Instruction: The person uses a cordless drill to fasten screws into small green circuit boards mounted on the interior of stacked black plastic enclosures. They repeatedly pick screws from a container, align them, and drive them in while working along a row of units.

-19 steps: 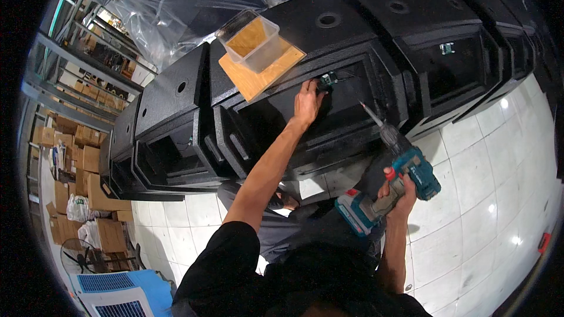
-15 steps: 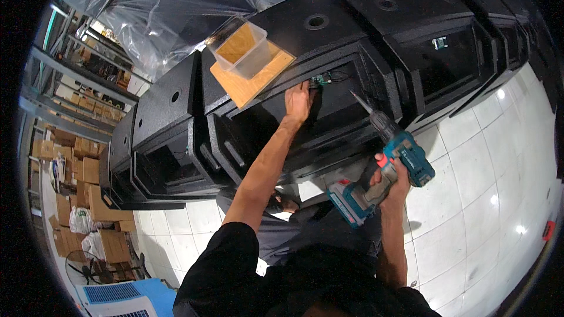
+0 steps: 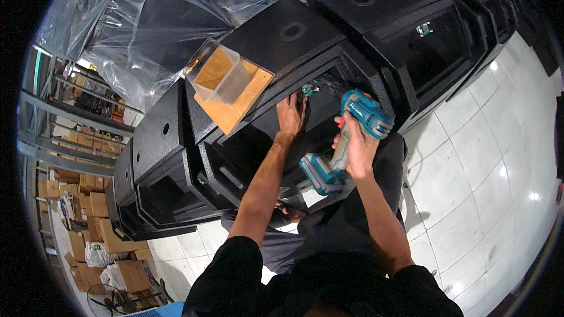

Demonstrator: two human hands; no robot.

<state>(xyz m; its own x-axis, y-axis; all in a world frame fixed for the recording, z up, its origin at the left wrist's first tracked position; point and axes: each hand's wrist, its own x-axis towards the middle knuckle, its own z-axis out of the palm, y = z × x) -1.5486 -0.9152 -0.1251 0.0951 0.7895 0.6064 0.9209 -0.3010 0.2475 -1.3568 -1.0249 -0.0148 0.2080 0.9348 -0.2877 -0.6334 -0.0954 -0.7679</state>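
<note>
My right hand (image 3: 359, 145) is wrapped round the handle of a teal cordless drill (image 3: 369, 113). The drill's front end reaches into the opening of a black speaker cabinet (image 3: 258, 141), close to a small green circuit board (image 3: 309, 87). The bit's tip is hidden in the dark. At the opening's upper edge, my left hand (image 3: 290, 116) has its fingers closed at the near side of the circuit board. Those fingertips are partly lost in shadow.
A clear plastic tub (image 3: 226, 85) stands on a wooden board (image 3: 238, 118) on top of the cabinet. More black cabinets (image 3: 158, 129) adjoin on both sides, one with another green circuit board (image 3: 423, 29). Plastic sheeting (image 3: 126, 23) lies behind; cardboard boxes (image 3: 120, 236) are piled left.
My right hand has brought the drill up and left, so its front end is now inside the opening beside the circuit board. My left hand stays by the board. The view has shifted.
</note>
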